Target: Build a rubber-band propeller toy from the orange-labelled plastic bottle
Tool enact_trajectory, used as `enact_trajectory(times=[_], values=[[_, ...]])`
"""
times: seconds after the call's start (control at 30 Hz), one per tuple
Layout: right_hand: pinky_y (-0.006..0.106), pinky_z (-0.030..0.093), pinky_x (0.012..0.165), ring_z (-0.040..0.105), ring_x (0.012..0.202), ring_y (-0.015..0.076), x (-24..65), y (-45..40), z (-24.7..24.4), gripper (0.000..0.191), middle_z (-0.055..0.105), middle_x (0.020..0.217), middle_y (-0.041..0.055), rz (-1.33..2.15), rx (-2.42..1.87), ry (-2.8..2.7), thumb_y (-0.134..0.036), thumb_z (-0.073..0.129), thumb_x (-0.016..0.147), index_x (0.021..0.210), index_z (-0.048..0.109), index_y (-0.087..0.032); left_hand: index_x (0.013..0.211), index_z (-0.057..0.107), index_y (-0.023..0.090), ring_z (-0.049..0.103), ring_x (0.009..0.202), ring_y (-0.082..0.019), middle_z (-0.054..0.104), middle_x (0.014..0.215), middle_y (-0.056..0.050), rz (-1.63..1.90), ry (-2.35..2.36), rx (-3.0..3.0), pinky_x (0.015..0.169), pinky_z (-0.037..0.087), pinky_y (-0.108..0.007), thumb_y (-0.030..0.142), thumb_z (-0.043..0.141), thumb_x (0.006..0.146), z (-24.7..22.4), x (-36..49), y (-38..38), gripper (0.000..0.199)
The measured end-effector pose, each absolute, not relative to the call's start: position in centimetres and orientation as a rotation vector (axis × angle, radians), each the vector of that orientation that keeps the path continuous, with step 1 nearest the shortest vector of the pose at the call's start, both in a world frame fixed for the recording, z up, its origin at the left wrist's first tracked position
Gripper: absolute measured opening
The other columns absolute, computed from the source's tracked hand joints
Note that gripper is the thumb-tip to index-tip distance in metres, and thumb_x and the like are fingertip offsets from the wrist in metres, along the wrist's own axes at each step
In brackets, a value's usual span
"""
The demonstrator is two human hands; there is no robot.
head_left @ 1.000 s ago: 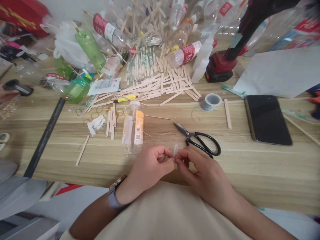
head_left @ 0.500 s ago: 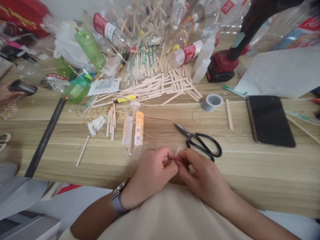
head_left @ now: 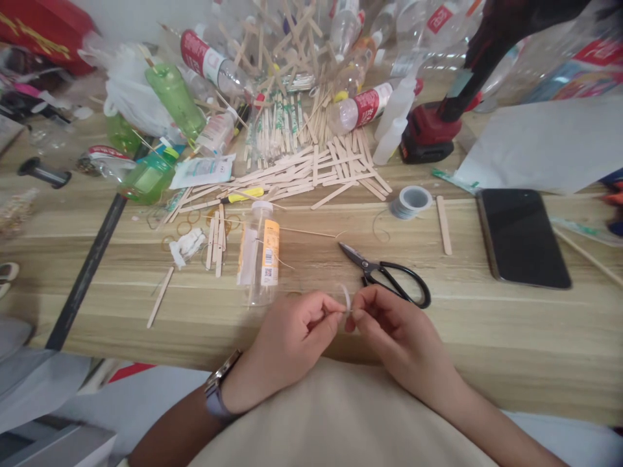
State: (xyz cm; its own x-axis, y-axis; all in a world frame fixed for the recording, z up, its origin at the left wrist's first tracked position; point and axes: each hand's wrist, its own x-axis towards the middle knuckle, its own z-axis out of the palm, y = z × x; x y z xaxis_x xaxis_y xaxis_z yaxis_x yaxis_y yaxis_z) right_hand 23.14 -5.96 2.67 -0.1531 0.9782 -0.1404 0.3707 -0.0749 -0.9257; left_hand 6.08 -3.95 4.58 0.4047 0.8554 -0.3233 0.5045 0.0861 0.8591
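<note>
My left hand [head_left: 302,331] and my right hand [head_left: 394,324] nearly meet at the table's front edge, each in a pinch. Between their fingertips is a small pale, translucent curved strip [head_left: 346,296], with both hands' fingers at its lower end. Just behind my right hand lie black-handled scissors [head_left: 389,272], blades toward the upper left. A clear bottle with an orange label [head_left: 270,253] lies beyond my left hand, with thin wire across it. A spool of grey wire [head_left: 411,202] stands farther back.
Behind are a heap of wooden sticks [head_left: 292,172], plastic bottles [head_left: 360,107] and a red-black power tool [head_left: 431,130]. A phone [head_left: 525,237] lies at the right. Several short sticks [head_left: 219,243] and crumpled white tissue [head_left: 187,246] lie left of the labelled bottle.
My hands have drawn slightly apart, and the pale strip shows more between them. At the far left, another person's hand has left the black spool.
</note>
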Motion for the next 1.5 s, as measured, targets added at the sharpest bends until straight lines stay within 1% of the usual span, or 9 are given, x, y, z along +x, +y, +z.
enact_trajectory(times=[0.27, 0.57, 0.7, 0.8, 0.93, 1.07, 1.17, 1.33, 1.5], values=[[0.019, 0.037, 0.039, 0.052, 0.051, 0.0116, 22.8, -6.5, 2.5, 0.012, 0.056, 0.059, -0.0021, 0.963, -1.539, -1.601, -0.018, 0.049, 0.081, 0.07, 0.052, -0.022, 0.086, 0.065, 0.018, 0.054, 0.058, -0.013, 0.062, 0.062, 0.001, 0.454, 1.259, 1.606, 0.059, 0.04, -0.023, 0.031, 0.05, 0.09, 4.7, 6.0, -4.6, 0.021], [0.018, 0.038, 0.04, 0.05, 0.049, 0.0101, 22.5, -7.0, 2.8, 0.014, 0.056, 0.059, -0.0033, 0.767, -1.505, -1.675, -0.014, 0.049, 0.081, 0.07, 0.051, -0.022, 0.085, 0.065, 0.017, 0.058, 0.062, -0.011, 0.067, 0.069, 0.0, 0.489, 1.112, 1.905, 0.061, 0.038, -0.023, 0.017, 0.046, 0.091, 5.2, 5.6, -5.1, 0.019], [0.019, 0.039, 0.042, 0.051, 0.05, 0.0107, 22.6, -6.8, 2.8, 0.016, 0.055, 0.059, -0.0038, 0.752, -1.495, -1.726, -0.012, 0.048, 0.081, 0.07, 0.05, -0.022, 0.086, 0.066, 0.018, 0.057, 0.063, -0.011, 0.068, 0.071, 0.0, 0.483, 1.054, 1.937, 0.061, 0.038, -0.022, 0.017, 0.049, 0.09, 5.3, 5.3, -5.0, 0.017], [0.02, 0.042, 0.048, 0.053, 0.054, 0.011, 22.9, -6.6, 2.8, 0.016, 0.054, 0.061, -0.0039, 0.754, -1.467, -1.763, -0.011, 0.05, 0.084, 0.072, 0.052, -0.022, 0.084, 0.065, 0.019, 0.053, 0.06, -0.011, 0.063, 0.066, 0.002, 0.44, 1.09, 1.817, 0.059, 0.037, -0.022, 0.021, 0.049, 0.09, 5.3, 5.1, -4.7, 0.017], [0.022, 0.046, 0.059, 0.057, 0.068, 0.0131, 23.6, -6.1, 2.4, 0.011, 0.057, 0.075, 0.0001, 0.682, -1.386, -1.858, -0.013, 0.053, 0.09, 0.084, 0.057, -0.022, 0.085, 0.064, 0.019, 0.039, 0.05, -0.01, 0.045, 0.054, 0.007, 0.409, 1.205, 1.489, 0.051, 0.031, -0.022, 0.03, 0.05, 0.09, 5.0, 4.9, -4.2, 0.019], [0.026, 0.049, 0.069, 0.058, 0.081, 0.0161, 24.1, -5.7, 2.1, 0.012, 0.055, 0.086, 0.0048, 0.552, -1.353, -1.929, -0.011, 0.049, 0.092, 0.089, 0.056, -0.02, 0.088, 0.063, 0.019, 0.036, 0.051, -0.01, 0.044, 0.056, 0.006, 0.377, 1.253, 1.315, 0.048, 0.026, -0.022, 0.034, 0.052, 0.088, 4.7, 4.8, -4.0, 0.019], [0.027, 0.05, 0.073, 0.061, 0.087, 0.0171, 24.2, -5.5, 2.1, 0.011, 0.059, 0.092, 0.0058, 0.555, -1.338, -1.943, -0.011, 0.049, 0.092, 0.09, 0.054, -0.021, 0.087, 0.062, 0.019, 0.033, 0.049, -0.009, 0.04, 0.054, 0.008, 0.37, 1.278, 1.253, 0.046, 0.024, -0.022, 0.036, 0.053, 0.087, 4.6, 4.8, -3.8, 0.019], [0.025, 0.049, 0.061, 0.059, 0.066, 0.0146, 24.2, -5.9, 2.6, 0.012, 0.059, 0.072, -0.0013, 0.535, -1.377, -1.93, -0.013, 0.051, 0.091, 0.085, 0.052, -0.023, 0.073, 0.057, 0.018, 0.032, 0.05, -0.008, 0.041, 0.055, 0.007, 0.356, 1.299, 1.198, 0.047, 0.023, -0.022, 0.037, 0.056, 0.085, 5.1, 5.0, -3.4, 0.022], [0.026, 0.046, 0.059, 0.056, 0.063, 0.0143, 24.0, -6.4, 3.2, 0.014, 0.059, 0.071, 0.0008, 0.432, -1.187, -2.038, -0.007, 0.051, 0.088, 0.086, 0.053, -0.02, 0.069, 0.057, 0.018, 0.025, 0.046, -0.007, 0.036, 0.051, 0.009, 0.461, 1.205, 0.882, 0.043, 0.018, -0.022, 0.039, 0.061, 0.081, 5.1, 5.6, -3.2, 0.024]])
